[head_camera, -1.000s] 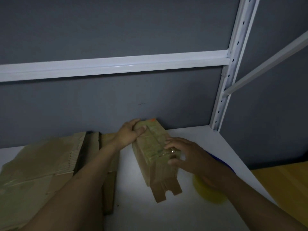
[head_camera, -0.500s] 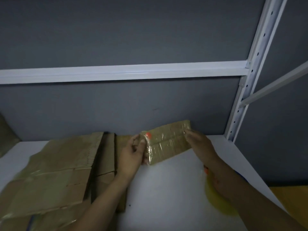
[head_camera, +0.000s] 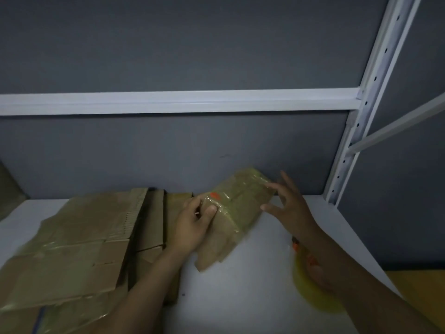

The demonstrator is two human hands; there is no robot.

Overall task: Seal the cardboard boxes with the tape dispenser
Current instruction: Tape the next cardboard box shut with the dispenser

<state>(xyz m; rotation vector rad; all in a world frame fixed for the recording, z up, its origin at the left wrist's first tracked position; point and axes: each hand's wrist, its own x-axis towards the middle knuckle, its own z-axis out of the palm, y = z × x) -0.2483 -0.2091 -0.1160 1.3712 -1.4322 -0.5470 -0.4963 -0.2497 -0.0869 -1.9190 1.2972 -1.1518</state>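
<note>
Judging by the glossy tape [head_camera: 222, 203] across it, the small cardboard box [head_camera: 240, 213], gripped mid-table by the left hand [head_camera: 192, 229] with the right hand [head_camera: 290, 207] spread empty beside it, is reckoned sealed, while flattened boxes [head_camera: 72, 249] at left are yet to be taped with the near-right tape dispenser [head_camera: 309, 294].

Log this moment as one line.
left hand grips taped box | right hand open beside it | yellow tape roll under right forearm
</note>
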